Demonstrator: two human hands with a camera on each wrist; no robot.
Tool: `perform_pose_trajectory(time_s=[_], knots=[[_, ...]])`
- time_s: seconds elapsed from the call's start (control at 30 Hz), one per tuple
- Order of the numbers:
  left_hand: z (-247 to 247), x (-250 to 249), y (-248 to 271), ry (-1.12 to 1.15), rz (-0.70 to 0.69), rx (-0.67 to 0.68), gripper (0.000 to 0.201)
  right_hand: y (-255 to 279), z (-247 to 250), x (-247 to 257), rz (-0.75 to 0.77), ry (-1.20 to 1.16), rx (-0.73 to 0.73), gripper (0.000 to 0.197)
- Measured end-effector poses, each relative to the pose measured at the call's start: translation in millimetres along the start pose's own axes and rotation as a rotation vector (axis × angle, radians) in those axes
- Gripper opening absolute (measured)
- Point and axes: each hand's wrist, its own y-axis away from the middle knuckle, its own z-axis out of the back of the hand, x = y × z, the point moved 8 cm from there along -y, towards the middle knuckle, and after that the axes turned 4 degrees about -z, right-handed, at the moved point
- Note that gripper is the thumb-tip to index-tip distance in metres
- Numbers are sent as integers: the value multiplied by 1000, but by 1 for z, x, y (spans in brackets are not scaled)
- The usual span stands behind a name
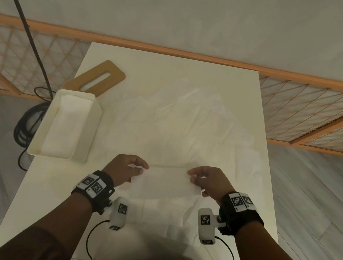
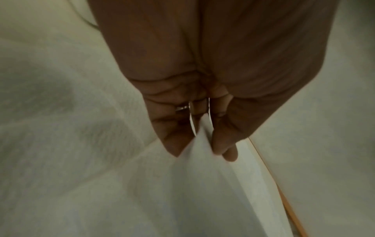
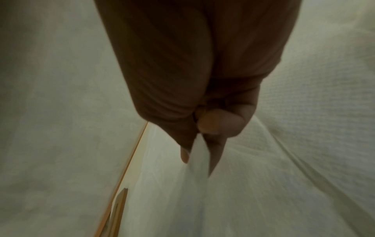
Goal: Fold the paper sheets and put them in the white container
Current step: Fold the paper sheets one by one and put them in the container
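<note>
A thin white paper sheet [image 1: 165, 179] is held up just above the near middle of a white table [image 1: 253, 184], stretched between two hands. The left hand [image 1: 125, 170] pinches the sheet's left edge between thumb and curled fingers [image 2: 174, 141]; the left wrist view shows the paper [image 2: 205, 139] caught between them. The right hand [image 1: 207, 182] pinches the right edge the same way, and the right wrist view shows the sheet [image 3: 198, 154] clamped between thumb and fingertips [image 3: 215, 154]. Beyond the held sheet, a loose, crumpled heap of white paper sheets [image 1: 186, 123] spreads over the middle and right of the table. On the table's left edge stands the white container [image 1: 92, 130], open at the top, with white paper already lying inside it. Just behind the container lies a flat wooden lid [image 1: 99, 76] with a long slot. Both wrists wear black bands with white marker tags. A black cable [image 1: 25, 123] coils on the floor left of the table.
</note>
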Motion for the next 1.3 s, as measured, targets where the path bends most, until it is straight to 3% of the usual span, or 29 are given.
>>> perform_pose_trajectory(time_s=[0.13, 0.2, 0.37, 0.43, 0.57, 0.7, 0.8, 0.9, 1.03, 1.13, 1.3], knots=[[-11, 6, 3, 470, 132, 19, 23, -4, -2, -6, -65, -174, -11, 16], [-17, 7, 5, 511, 137, 77, 25, -4, -4, -7, -71, -156, -16, 16], [-12, 8, -2, -212, 20, 74, 28, -4, -6, -9, -10, 53, -63, 15], [-12, 5, -3, -364, -20, 22, 27, -2, -6, -10, 21, 105, -112, 16], [-19, -1, 0, -516, -97, -43, 21, -1, -4, -6, 44, 202, -196, 18], [-24, -4, 7, -685, -123, -89, 22, -9, -2, 16, 62, 506, -311, 9], [-29, -10, 5, -770, -194, -88, 48, -23, -22, 52, 174, 489, -278, 10], [-35, -10, 1, -875, -210, -32, 70, -43, -53, 77, 168, 448, -180, 19], [-38, -13, -3, -938, -208, -5, 72, -63, -77, 89, 2, 305, -131, 35], [-38, -15, -4, -945, -221, -1, 72, -71, -81, 96, -15, 389, -134, 48], [-37, -15, -5, -929, -251, -4, 63, -73, -74, 101, 4, 340, -159, 30]])
